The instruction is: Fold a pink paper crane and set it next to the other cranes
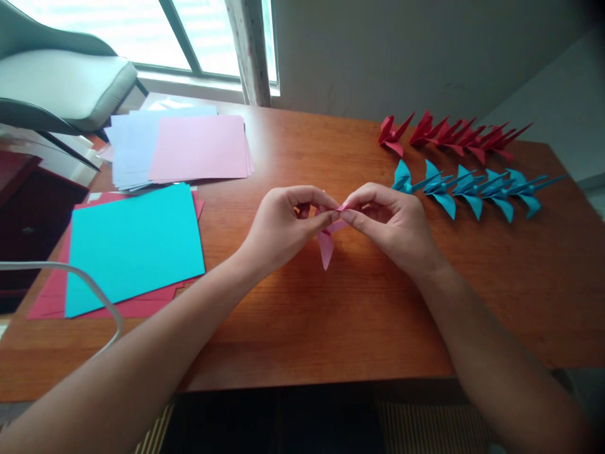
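A small pink folded paper piece hangs just above the middle of the wooden table. My left hand and my right hand meet over it, each pinching its top edge between thumb and fingers. Its pointed tip sticks down below my fingers; the rest of it is hidden by them.
A row of red paper cranes and a row of blue paper cranes lie at the back right. On the left sit a cyan sheet on red sheets and a stack of pink paper over pale blue paper. A grey chair stands by the window.
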`<state>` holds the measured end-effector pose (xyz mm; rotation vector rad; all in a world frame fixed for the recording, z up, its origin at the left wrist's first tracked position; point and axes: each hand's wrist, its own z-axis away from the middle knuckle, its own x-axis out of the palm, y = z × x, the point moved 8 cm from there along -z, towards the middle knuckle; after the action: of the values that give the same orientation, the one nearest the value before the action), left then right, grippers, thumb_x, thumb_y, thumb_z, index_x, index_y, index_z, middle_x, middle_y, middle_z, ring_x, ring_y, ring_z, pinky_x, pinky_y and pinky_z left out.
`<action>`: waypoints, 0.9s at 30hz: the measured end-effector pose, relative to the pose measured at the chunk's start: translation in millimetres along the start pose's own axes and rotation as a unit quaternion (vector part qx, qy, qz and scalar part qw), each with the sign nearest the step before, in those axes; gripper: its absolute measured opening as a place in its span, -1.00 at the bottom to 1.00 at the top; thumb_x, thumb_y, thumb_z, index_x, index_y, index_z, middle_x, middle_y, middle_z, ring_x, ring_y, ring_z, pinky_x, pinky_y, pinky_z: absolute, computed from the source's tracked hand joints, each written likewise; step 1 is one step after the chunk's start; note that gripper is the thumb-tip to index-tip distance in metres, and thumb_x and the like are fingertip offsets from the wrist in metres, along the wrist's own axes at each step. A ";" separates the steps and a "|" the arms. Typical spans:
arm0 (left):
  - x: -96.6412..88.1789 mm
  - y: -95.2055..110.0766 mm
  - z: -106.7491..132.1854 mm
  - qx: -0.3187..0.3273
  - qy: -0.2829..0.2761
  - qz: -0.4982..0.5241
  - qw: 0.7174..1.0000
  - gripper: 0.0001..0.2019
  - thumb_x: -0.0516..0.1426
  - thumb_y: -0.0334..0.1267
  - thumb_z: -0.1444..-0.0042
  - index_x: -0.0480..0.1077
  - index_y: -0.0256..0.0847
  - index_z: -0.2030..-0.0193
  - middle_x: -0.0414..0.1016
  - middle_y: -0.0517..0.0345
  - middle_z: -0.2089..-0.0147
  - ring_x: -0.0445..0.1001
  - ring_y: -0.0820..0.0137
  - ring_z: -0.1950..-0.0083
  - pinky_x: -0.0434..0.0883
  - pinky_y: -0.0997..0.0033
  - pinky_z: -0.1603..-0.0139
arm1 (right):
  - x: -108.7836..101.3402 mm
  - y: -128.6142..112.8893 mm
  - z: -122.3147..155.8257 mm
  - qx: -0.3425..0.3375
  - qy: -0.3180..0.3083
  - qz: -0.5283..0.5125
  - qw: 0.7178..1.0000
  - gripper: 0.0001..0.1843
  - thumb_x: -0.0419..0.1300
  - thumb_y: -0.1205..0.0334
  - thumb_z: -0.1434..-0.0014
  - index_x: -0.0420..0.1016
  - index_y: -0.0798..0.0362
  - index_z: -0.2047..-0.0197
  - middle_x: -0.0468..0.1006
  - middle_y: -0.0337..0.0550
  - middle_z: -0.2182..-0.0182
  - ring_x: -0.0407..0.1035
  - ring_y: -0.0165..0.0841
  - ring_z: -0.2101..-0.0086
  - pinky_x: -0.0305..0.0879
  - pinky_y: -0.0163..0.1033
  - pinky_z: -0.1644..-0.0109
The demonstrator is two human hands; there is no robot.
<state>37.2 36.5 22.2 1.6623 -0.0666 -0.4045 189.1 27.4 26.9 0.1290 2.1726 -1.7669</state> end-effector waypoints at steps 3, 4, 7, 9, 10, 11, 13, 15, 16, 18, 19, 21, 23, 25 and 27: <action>-4.0 11.3 2.9 0.047 0.036 -0.067 0.996 -0.95 0.31 -0.28 -0.11 0.62 -0.18 0.33 0.49 0.21 0.47 0.33 0.46 0.41 0.24 0.43 0.37 | -1.2 -0.6 0.4 0.004 0.009 0.006 1.000 -0.70 0.38 -0.10 -0.13 0.55 -0.06 0.30 0.59 -0.17 0.29 0.47 -0.26 0.24 0.47 -0.10 0.10; -5.0 14.4 3.8 0.058 0.046 -0.087 0.993 -0.96 0.31 -0.29 -0.10 0.62 -0.16 0.34 0.47 0.22 0.47 0.30 0.47 0.42 0.23 0.43 0.37 | -1.6 -1.1 0.5 0.002 0.011 0.008 1.000 -0.70 0.38 -0.11 -0.13 0.55 -0.06 0.31 0.59 -0.16 0.29 0.47 -0.26 0.24 0.47 -0.10 0.10; -5.8 19.0 5.2 0.072 0.061 -0.128 0.987 -0.96 0.29 -0.30 -0.11 0.62 -0.12 0.33 0.46 0.22 0.45 0.29 0.46 0.41 0.22 0.42 0.36 | -2.5 -3.3 0.9 -0.007 0.018 0.014 1.000 -0.70 0.38 -0.11 -0.12 0.55 -0.06 0.31 0.58 -0.16 0.29 0.46 -0.26 0.23 0.47 -0.10 0.11; -4.8 19.6 5.3 0.074 0.057 -0.143 0.985 -0.94 0.28 -0.30 -0.12 0.62 -0.11 0.32 0.47 0.20 0.43 0.30 0.45 0.40 0.23 0.42 0.36 | -3.4 -5.0 1.2 -0.014 0.025 0.021 0.999 -0.71 0.39 -0.09 -0.13 0.55 -0.06 0.31 0.58 -0.16 0.29 0.46 -0.26 0.23 0.47 -0.10 0.12; -4.2 19.6 5.2 0.075 0.055 -0.149 0.985 -0.94 0.28 -0.30 -0.13 0.62 -0.11 0.31 0.48 0.19 0.42 0.31 0.44 0.39 0.24 0.42 0.35 | -3.8 -6.0 1.4 -0.017 0.028 0.024 0.999 -0.72 0.39 -0.08 -0.13 0.55 -0.06 0.31 0.58 -0.16 0.29 0.45 -0.26 0.24 0.47 -0.11 0.12; -3.8 19.6 5.2 0.076 0.053 -0.153 0.984 -0.94 0.27 -0.29 -0.14 0.62 -0.12 0.31 0.49 0.19 0.41 0.31 0.44 0.38 0.24 0.42 0.35 | -4.1 -6.9 1.5 -0.021 0.030 0.026 0.999 -0.73 0.39 -0.07 -0.13 0.55 -0.06 0.31 0.57 -0.16 0.29 0.45 -0.26 0.24 0.46 -0.11 0.13; -3.1 19.4 4.9 0.078 0.049 -0.154 0.984 -0.94 0.27 -0.28 -0.15 0.62 -0.13 0.31 0.49 0.18 0.40 0.32 0.44 0.38 0.24 0.42 0.34 | -4.3 -8.9 1.9 -0.028 0.033 0.026 0.999 -0.75 0.38 -0.05 -0.15 0.55 -0.06 0.31 0.57 -0.17 0.30 0.45 -0.27 0.25 0.45 -0.12 0.15; -2.2 19.3 4.6 0.084 0.043 -0.142 0.985 -0.93 0.26 -0.27 -0.16 0.62 -0.14 0.30 0.49 0.17 0.41 0.31 0.44 0.38 0.24 0.43 0.34 | -4.4 -9.9 2.4 -0.033 0.037 0.017 0.999 -0.77 0.37 -0.02 -0.16 0.55 -0.06 0.31 0.56 -0.18 0.31 0.45 -0.28 0.26 0.45 -0.13 0.16; -1.7 19.0 4.3 0.086 0.038 -0.131 0.987 -0.92 0.26 -0.26 -0.16 0.62 -0.15 0.30 0.49 0.17 0.41 0.30 0.45 0.38 0.24 0.43 0.34 | -4.5 -9.5 2.6 -0.032 0.039 0.013 0.999 -0.78 0.37 -0.02 -0.17 0.55 -0.07 0.31 0.56 -0.18 0.31 0.45 -0.28 0.26 0.45 -0.13 0.16; -0.7 17.0 3.6 0.078 0.026 -0.106 0.991 -0.90 0.27 -0.24 -0.16 0.61 -0.17 0.30 0.51 0.15 0.39 0.29 0.45 0.39 0.24 0.43 0.35 | -5.1 -6.8 2.9 -0.020 0.043 0.007 0.999 -0.77 0.37 -0.03 -0.16 0.54 -0.07 0.30 0.56 -0.18 0.31 0.46 -0.28 0.25 0.46 -0.12 0.15; -0.3 15.2 3.2 0.068 0.020 -0.094 0.993 -0.89 0.27 -0.22 -0.16 0.61 -0.17 0.30 0.53 0.14 0.38 0.30 0.45 0.39 0.24 0.43 0.35 | -5.5 -4.9 2.8 -0.013 0.043 0.005 0.999 -0.76 0.37 -0.04 -0.16 0.54 -0.07 0.30 0.57 -0.18 0.30 0.46 -0.27 0.24 0.47 -0.11 0.14; 0.1 11.6 2.6 0.044 0.010 -0.074 0.996 -0.88 0.28 -0.20 -0.15 0.61 -0.19 0.29 0.55 0.13 0.37 0.31 0.44 0.39 0.24 0.43 0.37 | -7.0 -2.4 2.4 -0.004 0.039 -0.005 0.999 -0.75 0.36 -0.06 -0.16 0.55 -0.08 0.26 0.58 -0.17 0.27 0.47 -0.26 0.21 0.48 -0.10 0.12; 0.0 10.2 2.5 0.029 0.006 -0.056 0.998 -0.88 0.27 -0.21 -0.15 0.62 -0.20 0.28 0.54 0.14 0.40 0.30 0.45 0.40 0.21 0.44 0.40 | -8.8 -3.5 1.4 -0.010 0.024 -0.025 0.999 -0.77 0.34 -0.06 -0.18 0.57 -0.10 0.22 0.59 -0.17 0.23 0.48 -0.26 0.17 0.48 -0.11 0.10; 0.7 10.5 2.4 0.021 -0.002 -0.041 0.999 -0.88 0.28 -0.22 -0.14 0.62 -0.21 0.29 0.51 0.17 0.44 0.26 0.48 0.44 0.17 0.45 0.43 | -9.1 -6.6 0.4 -0.016 -0.011 -0.037 0.999 -0.78 0.33 -0.05 -0.19 0.59 -0.12 0.20 0.59 -0.17 0.20 0.48 -0.26 0.14 0.47 -0.11 0.08; 2.7 10.6 2.1 0.011 -0.021 -0.034 0.999 -0.87 0.29 -0.22 -0.11 0.63 -0.22 0.32 0.49 0.20 0.48 0.24 0.51 0.47 0.14 0.45 0.45 | -8.2 -7.9 0.0 -0.007 -0.054 -0.029 0.998 -0.80 0.33 -0.04 -0.19 0.61 -0.11 0.23 0.59 -0.17 0.21 0.48 -0.25 0.14 0.46 -0.11 0.07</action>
<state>41.1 32.2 31.8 1.6812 -0.0452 -0.4923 194.5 26.8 36.8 -0.0314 2.1315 -1.7468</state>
